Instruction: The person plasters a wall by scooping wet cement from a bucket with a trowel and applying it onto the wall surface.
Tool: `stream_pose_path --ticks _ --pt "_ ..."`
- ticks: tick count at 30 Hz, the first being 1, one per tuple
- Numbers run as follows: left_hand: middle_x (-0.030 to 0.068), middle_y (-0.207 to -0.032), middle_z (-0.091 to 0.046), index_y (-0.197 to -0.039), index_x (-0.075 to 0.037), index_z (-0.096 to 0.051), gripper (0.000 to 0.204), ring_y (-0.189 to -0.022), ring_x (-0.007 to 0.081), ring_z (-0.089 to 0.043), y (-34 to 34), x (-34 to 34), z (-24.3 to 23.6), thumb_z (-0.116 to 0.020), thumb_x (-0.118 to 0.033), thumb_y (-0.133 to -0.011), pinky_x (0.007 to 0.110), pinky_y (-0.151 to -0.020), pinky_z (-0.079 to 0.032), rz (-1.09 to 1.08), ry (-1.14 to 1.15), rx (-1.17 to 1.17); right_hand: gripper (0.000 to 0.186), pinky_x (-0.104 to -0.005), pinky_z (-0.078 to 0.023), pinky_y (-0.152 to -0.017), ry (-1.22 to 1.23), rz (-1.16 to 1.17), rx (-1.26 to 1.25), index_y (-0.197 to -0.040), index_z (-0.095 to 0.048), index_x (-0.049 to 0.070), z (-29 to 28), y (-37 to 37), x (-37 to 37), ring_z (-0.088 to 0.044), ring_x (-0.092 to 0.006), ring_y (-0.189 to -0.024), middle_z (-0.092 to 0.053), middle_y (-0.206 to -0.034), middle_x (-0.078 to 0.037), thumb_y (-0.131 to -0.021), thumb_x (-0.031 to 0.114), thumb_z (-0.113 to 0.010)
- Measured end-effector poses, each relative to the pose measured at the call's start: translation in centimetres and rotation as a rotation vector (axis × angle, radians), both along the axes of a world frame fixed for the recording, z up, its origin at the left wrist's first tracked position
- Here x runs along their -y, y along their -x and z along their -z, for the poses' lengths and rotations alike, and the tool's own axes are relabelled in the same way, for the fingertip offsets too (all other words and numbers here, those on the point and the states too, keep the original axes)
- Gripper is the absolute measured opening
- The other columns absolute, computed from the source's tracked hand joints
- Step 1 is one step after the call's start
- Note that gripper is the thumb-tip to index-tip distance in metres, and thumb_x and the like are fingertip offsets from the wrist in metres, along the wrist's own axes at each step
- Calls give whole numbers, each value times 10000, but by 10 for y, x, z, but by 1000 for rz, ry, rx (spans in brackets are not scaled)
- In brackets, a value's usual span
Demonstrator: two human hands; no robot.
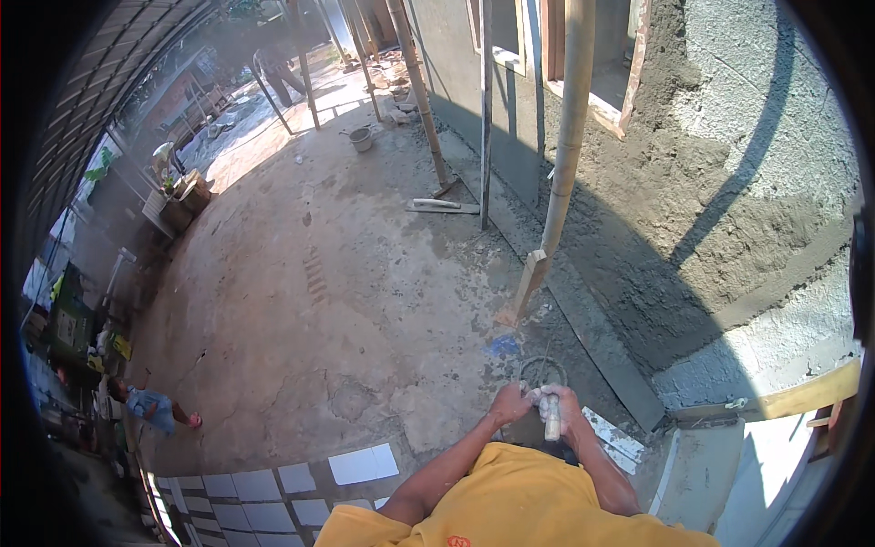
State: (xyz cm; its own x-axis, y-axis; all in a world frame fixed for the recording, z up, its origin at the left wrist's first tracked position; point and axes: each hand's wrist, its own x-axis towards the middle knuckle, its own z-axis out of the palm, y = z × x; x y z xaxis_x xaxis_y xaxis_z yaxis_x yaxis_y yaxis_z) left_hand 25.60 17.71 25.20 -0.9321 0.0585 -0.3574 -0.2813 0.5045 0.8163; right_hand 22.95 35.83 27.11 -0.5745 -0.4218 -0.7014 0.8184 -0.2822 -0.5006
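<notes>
The pale cylindrical handle (552, 417) sits low in view at roughly 5 o'clock from centre, standing near upright between both hands, above the person's yellow shirt (519, 506). What it belongs to cannot be determined.

Edges and room: the concrete floor (337, 301) lies open from 9 to 12 o'clock of the handle, well below it. A rough plastered wall (729, 182) rises at 1 to 2 o'clock. A bamboo pole (565, 146) leans at 12 o'clock, its foot on a wooden wedge (530, 278). A wire ring (542, 369) lies just beyond the hands. White tiles (363, 464) lie at 9 o'clock, low. A wooden plank (802, 394) crosses at 3 o'clock. A bucket (362, 139) stands far off at 11 o'clock.

Hand pose: the right hand (567, 407) has its fingers clamped round the handle's upper part, forearm rising from the lower edge. The left hand (512, 404) is curled shut just beside the handle's top at 9 o'clock; whether it grips the handle cannot be told.

Appearance: the handle is whitish, short, smooth, partly covered by the right hand.
</notes>
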Motion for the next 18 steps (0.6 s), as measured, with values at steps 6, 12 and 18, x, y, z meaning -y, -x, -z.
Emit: stream_pose_path --ticks 6,12,18 --pt "22 -681 -655 -815 -21 -705 258 -585 115 -608 -42 75 26 -658 -223 -969 285 -541 -473 -436 -426 411 269 -380 -510 -505 -654 34 -298 -938 -665 -27 58 7 -27 -625 -230 -565 -635 -711 -115 -829 216 -706" --pt "93 -807 -721 -1049 23 -708 279 -673 200 -678 -160 143 149 -642 -175 -864 342 -622 -543 -570 -58 312 343 -472 -564 -766 -1509 221 -278 -925 -676 -80 115 -63 -163 -712 -364 -879 -711 -898 -244 -799 233 -737" --pt "91 -757 -734 -861 -17 -757 254 -582 189 -655 -321 179 228 -658 -251 -863 380 -538 -506 368 153 702 544 -494 -520 -962 -1487 14 24 -1125 -664 -99 59 -154 -234 -653 -470 -1121 -685 -1146 -324 -832 359 -671"
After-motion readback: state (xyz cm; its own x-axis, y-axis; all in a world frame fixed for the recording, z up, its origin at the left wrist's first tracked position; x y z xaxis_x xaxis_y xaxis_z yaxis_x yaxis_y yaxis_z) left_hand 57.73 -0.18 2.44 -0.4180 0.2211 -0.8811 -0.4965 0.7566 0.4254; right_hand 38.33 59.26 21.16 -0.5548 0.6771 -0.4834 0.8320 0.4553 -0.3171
